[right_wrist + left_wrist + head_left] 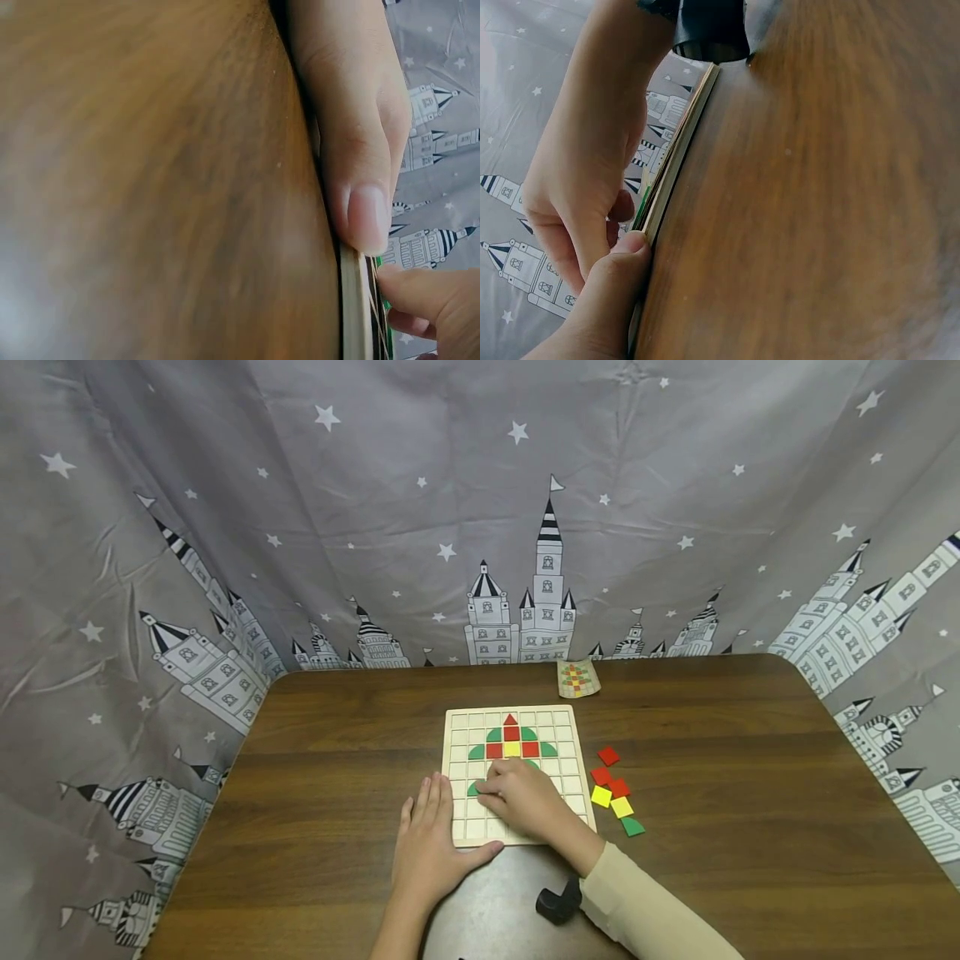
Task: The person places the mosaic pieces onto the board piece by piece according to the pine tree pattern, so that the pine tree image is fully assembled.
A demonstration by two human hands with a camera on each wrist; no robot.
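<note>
Right-hand fingers [498,784] are pinching a green quarter-circle tile [472,790], left-hand fingers [428,803] straight against a pale wooden board [563,767]. Only the head view is showing loose red square tiles [608,756] alongside.

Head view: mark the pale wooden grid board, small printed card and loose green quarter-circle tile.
Pale wooden grid board [476,828]: head view, bare square.
Small printed card [578,680]: head view, centre.
Loose green quarter-circle tile [633,827]: head view, top face.

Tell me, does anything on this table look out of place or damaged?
Nothing looks spilled or broken. The small pattern card sits slightly crooked by the table's far edge, unaligned with the board. The loose tiles lie at mixed angles off the board's right side, a bit untidy, but not clearly misplaced.
</note>
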